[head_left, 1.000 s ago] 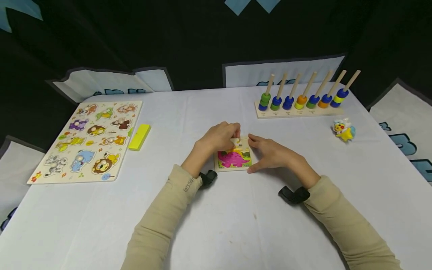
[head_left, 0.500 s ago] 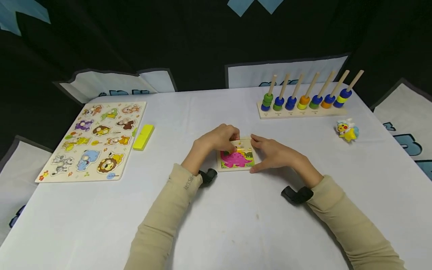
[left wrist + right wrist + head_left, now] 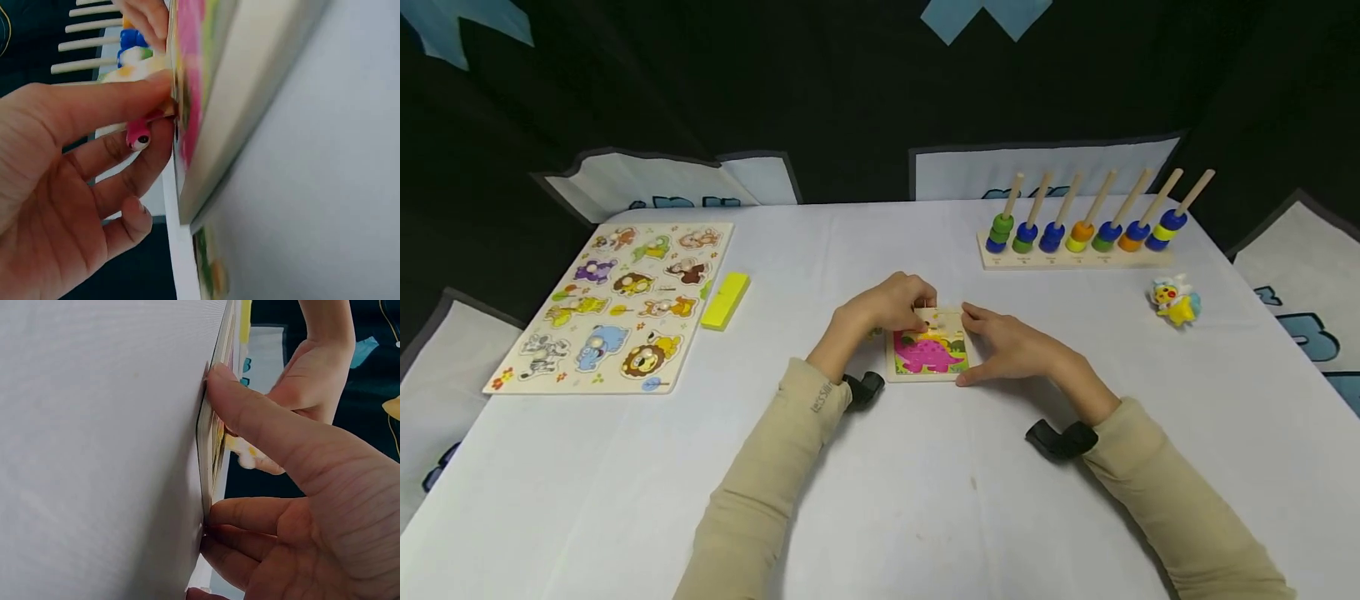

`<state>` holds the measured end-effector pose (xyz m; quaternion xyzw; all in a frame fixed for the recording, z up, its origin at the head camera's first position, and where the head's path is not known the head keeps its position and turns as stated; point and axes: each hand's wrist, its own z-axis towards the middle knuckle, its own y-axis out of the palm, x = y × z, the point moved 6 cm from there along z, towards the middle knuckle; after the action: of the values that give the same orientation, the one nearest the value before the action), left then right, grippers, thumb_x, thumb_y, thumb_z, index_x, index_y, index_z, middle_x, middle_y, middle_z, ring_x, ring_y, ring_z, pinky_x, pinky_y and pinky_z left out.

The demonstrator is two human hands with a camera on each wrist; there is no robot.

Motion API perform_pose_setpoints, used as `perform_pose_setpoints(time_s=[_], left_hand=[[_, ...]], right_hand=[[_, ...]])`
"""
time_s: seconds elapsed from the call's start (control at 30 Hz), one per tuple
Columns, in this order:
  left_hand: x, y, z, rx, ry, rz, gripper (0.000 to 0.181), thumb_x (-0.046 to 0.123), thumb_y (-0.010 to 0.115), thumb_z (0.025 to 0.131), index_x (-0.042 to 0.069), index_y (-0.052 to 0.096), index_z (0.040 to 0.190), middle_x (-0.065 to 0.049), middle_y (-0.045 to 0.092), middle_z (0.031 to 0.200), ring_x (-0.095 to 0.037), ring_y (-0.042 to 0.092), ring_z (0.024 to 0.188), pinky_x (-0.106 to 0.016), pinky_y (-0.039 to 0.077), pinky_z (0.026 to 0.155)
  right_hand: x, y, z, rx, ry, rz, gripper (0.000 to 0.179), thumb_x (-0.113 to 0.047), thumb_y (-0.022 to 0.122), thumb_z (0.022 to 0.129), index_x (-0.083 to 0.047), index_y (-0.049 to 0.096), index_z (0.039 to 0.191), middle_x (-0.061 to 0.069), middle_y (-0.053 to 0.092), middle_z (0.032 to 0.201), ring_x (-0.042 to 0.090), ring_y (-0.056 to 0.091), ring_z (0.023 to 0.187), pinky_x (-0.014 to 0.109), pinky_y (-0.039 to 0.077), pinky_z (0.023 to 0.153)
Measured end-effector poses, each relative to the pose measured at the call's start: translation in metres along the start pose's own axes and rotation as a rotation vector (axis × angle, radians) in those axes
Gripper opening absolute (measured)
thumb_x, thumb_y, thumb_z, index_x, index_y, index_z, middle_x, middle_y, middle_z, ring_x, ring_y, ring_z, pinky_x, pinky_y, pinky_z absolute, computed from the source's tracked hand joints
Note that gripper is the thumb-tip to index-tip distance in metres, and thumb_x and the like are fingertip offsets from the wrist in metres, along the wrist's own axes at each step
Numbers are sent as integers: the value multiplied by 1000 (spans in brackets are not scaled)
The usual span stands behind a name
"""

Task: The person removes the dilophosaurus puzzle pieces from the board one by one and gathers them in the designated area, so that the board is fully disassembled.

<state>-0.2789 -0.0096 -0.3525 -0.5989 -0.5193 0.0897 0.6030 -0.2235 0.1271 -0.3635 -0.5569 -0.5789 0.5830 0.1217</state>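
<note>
A small square wooden jigsaw puzzle (image 3: 928, 358) with a pink dinosaur lies on the table between both hands. My left hand (image 3: 883, 307) reaches over its upper left part. Between thumb and fingertips it pinches a puzzle piece (image 3: 137, 134), pink with an eye, tilted up from the picture. The fingers partly hide that piece. My right hand (image 3: 1011, 343) grips the puzzle's right side, thumb at the near corner and fingers at the far one. In the right wrist view, the thumb (image 3: 240, 403) presses against the frame's edge. Another green and yellow piece (image 3: 209, 265) lies beside the puzzle's left edge.
At the left lies a large animal peg puzzle (image 3: 617, 308), with a yellow block (image 3: 726, 302) next to it. A bead counting rack (image 3: 1075, 261) with upright pegs stands at the back right. In front of it sits a small yellow figurine (image 3: 1176, 302).
The head view has shifted slightly, so the table things appear further right. Both hands stay at the puzzle, the left still pinching the piece over its upper part. A loose piece now shows behind the left wrist.
</note>
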Motion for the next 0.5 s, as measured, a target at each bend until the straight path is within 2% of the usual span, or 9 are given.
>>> perform_pose_setpoints(time_s=[0.13, 0.23, 0.3, 0.37, 0.43, 0.5], left_hand=[[-1, -10, -5, 52, -1, -8, 8, 14, 65, 90, 9, 71, 90, 0, 63, 81, -15, 48, 81, -26, 40, 74], [-1, -22, -9, 139, 7, -19, 11, 15, 67, 90, 8, 75, 90, 0, 60, 70, -16, 46, 78, -26, 37, 71], [-1, -31, -13, 205, 0, -30, 14, 16, 70, 87, 8, 76, 97, -1, 63, 73, -15, 48, 77, -25, 38, 68], [-1, -38, -17, 259, -4, -48, 23, 17, 73, 85, 8, 74, 106, -3, 67, 72, -17, 55, 74, -24, 38, 64], [-2, -44, -23, 293, -9, -72, 34, 17, 74, 84, 11, 70, 117, -6, 71, 77, -19, 61, 72, -24, 39, 59], [-4, -49, -29, 300, 5, -73, 35, 16, 73, 85, 11, 69, 120, -8, 73, 78, -21, 64, 71, -23, 40, 58]], right_hand=[[-1, -1, -1, 10, 6, -15, 99, -38, 80, 76, 7, 26, 147, 23, 15, 158, 42, 18, 145, 55, 23, 114], [-2, -3, 0, 22, 0, -18, 99, -37, 80, 76, 8, 27, 146, 23, 16, 158, 42, 18, 145, 55, 23, 114], [-1, -2, 1, 14, 0, -12, 99, -38, 79, 76, 8, 26, 146, 23, 15, 158, 42, 17, 145, 55, 23, 114], [0, -1, 0, 6, 6, -12, 100, -40, 79, 76, 7, 26, 146, 23, 14, 159, 42, 17, 145, 55, 22, 114], [0, 0, 0, -1, 6, -17, 100, -41, 78, 77, 6, 25, 147, 22, 14, 159, 42, 16, 145, 55, 22, 114], [1, 1, 1, -2, 1, -27, 99, -42, 78, 77, 6, 25, 147, 22, 14, 159, 42, 16, 145, 55, 22, 114]])
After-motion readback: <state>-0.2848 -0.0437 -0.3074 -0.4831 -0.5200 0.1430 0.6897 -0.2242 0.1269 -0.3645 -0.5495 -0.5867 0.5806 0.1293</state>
